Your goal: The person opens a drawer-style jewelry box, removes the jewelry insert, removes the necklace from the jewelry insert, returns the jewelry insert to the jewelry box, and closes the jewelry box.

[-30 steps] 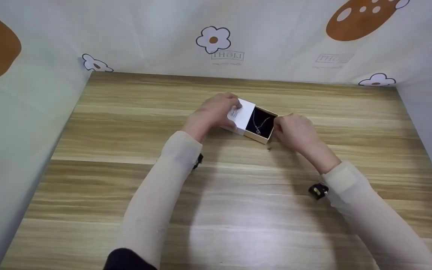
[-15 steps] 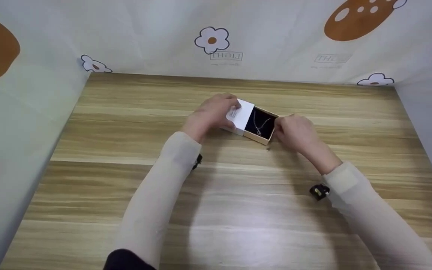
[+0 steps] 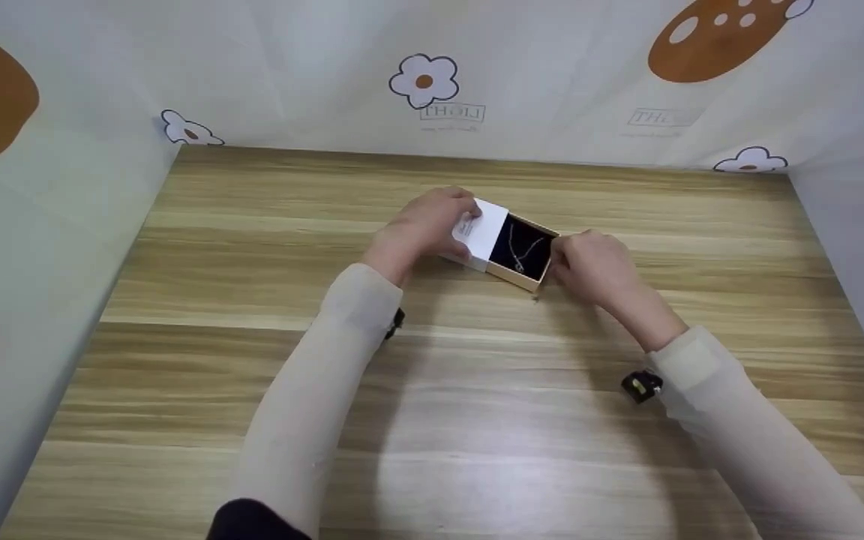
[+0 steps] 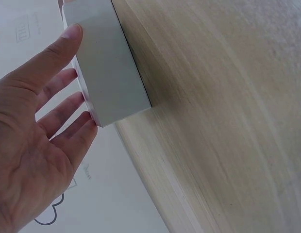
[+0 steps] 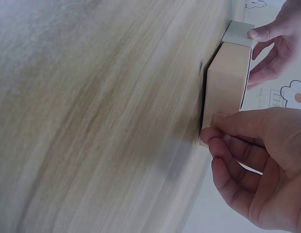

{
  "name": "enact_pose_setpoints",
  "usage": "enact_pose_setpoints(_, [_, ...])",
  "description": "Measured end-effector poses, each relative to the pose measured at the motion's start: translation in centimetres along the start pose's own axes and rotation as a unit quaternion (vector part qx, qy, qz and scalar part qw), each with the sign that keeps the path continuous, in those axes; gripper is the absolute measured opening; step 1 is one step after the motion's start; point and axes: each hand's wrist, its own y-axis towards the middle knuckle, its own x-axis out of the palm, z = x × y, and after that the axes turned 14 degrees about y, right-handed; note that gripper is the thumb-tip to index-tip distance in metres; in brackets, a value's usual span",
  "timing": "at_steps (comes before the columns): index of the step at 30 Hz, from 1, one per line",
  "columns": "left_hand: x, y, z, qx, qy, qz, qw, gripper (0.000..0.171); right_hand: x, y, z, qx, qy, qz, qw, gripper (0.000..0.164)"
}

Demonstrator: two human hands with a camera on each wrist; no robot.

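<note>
A white jewelry box sleeve (image 3: 489, 229) lies on the table, with its tan inner tray (image 3: 513, 277) partly slid out to the right. On the tray's black lining rests a thin silver necklace (image 3: 520, 259). My left hand (image 3: 428, 225) grips the sleeve from the left, its thumb (image 4: 72, 35) against the side and fingers at the upper edge. At the tray's outer end, my right hand (image 3: 595, 262) has thumb and index finger pinched together. In the right wrist view those fingertips (image 5: 218, 119) overlap the tray's end face, and whatever lies between them is hidden.
The box stands on a wood-grain table (image 3: 462, 420). A pale cloth backdrop (image 3: 552, 82) with flowers and brown shapes rises behind. A small dark speck (image 3: 535, 298) shows on the table just in front of the tray's corner.
The tray has slid slightly further right out of the sleeve, and my right hand has moved with it. My left hand has kept its grip on the sleeve.
</note>
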Motion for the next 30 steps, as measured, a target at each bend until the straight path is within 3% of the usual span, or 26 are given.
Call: enact_pose_setpoints(30, [-0.12,-0.16,0.0,0.009,0.002,0.001,1.0,0.063,0.01,-0.01,0.09,0.006,0.011,-0.001,1.0,0.015])
